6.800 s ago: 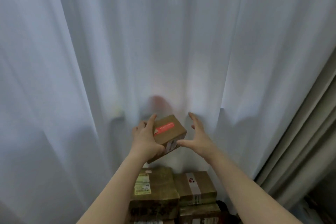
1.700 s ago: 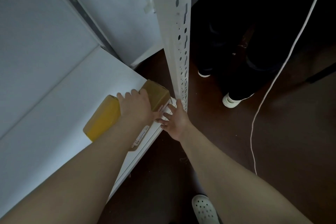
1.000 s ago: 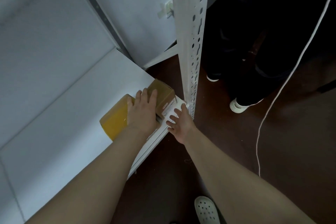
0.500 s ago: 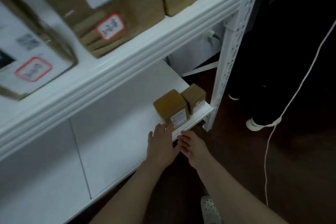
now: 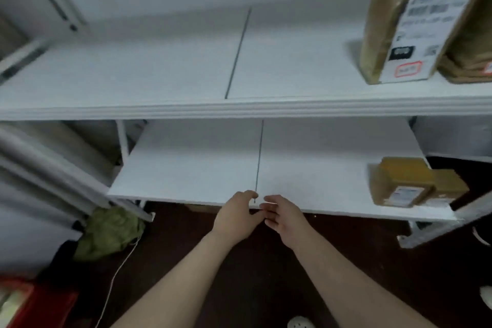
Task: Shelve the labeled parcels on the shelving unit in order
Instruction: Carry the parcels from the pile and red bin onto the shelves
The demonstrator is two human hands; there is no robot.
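Now holding left hand point(image 5: 235, 217) and right hand point(image 5: 283, 217) loose and empty at the front edge of the white lower shelf point(image 5: 186, 168). Seeing two small brown cardboard parcels point(image 5: 399, 184) together at its right end.

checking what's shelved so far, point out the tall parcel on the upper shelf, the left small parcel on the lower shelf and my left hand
tall parcel point(image 5: 423, 26), head view, middle of its front face
left small parcel point(image 5: 402, 178), head view, its top face
left hand point(image 5: 234, 218), head view, back of the hand
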